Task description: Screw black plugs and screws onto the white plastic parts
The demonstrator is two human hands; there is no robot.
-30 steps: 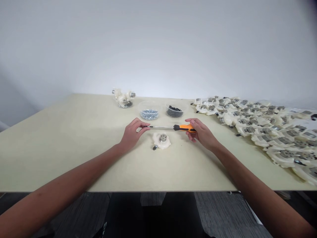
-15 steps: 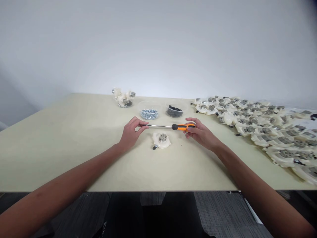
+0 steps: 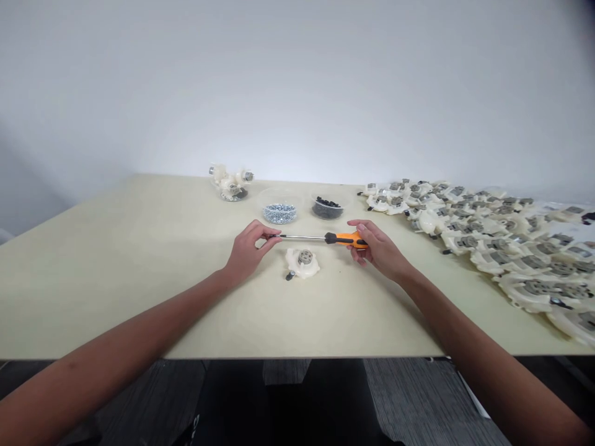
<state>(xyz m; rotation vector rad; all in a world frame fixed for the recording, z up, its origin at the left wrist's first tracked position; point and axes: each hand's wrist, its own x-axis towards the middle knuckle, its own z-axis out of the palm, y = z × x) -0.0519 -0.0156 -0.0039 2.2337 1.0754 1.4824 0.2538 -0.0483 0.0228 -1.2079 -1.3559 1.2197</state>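
Note:
A screwdriver (image 3: 320,238) with an orange and black handle is held level above the table. My right hand (image 3: 377,249) is wrapped round its handle. My left hand (image 3: 248,251) pinches thumb and fingers at the tip of the metal shaft, and whatever small thing sits in that pinch is too small to make out. Just below the shaft a single cream plastic part with a grey metal centre (image 3: 303,261) lies on the table (image 3: 139,272), a small dark piece at its left edge.
Behind the hands stand a clear bowl of silvery screws (image 3: 280,212) and a clear bowl of small black parts (image 3: 328,209). A small cluster of cream parts (image 3: 231,181) sits at the back. Several similar cream parts (image 3: 493,241) cover the table's right side.
The screwdriver and both hands shifted slightly left and back again. Nothing was picked up or released.

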